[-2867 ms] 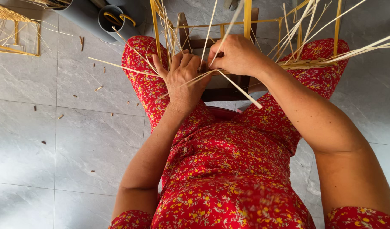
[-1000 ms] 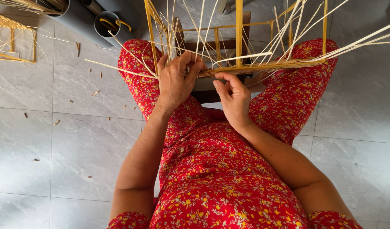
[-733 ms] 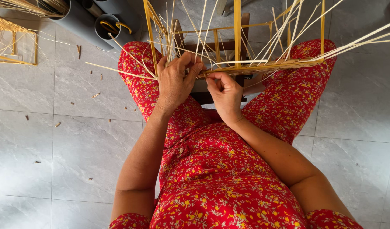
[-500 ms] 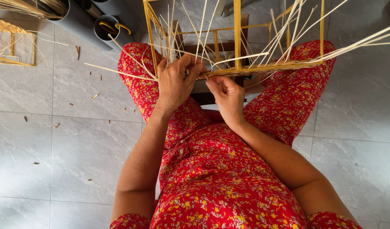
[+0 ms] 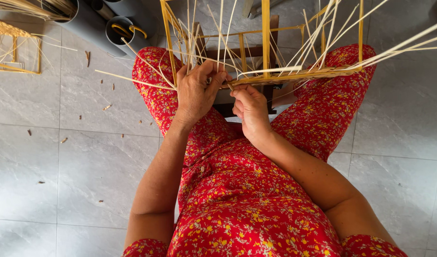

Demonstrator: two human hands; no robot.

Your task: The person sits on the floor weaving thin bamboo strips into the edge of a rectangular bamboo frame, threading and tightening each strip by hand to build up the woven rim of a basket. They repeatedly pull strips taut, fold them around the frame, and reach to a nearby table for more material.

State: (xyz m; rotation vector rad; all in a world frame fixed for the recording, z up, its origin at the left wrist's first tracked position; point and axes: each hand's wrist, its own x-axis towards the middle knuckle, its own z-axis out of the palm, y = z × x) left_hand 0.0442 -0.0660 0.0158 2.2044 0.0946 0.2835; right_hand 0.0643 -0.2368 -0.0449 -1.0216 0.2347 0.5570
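While we look down over our lap, our left hand point(image 5: 195, 93) grips the near rail of the yellow bamboo frame point(image 5: 265, 47), fingers curled round it among the thin bamboo strips point(image 5: 133, 81). Our right hand point(image 5: 249, 108) pinches a strip end just beside it, though the fingertips hide exactly which one. Resting across our knees, the frame has its top cut off by the picture's edge. Grey tubes point(image 5: 118, 28) and another frame point(image 5: 14, 47) on the tile floor point(image 5: 61, 166) are only partly visible.
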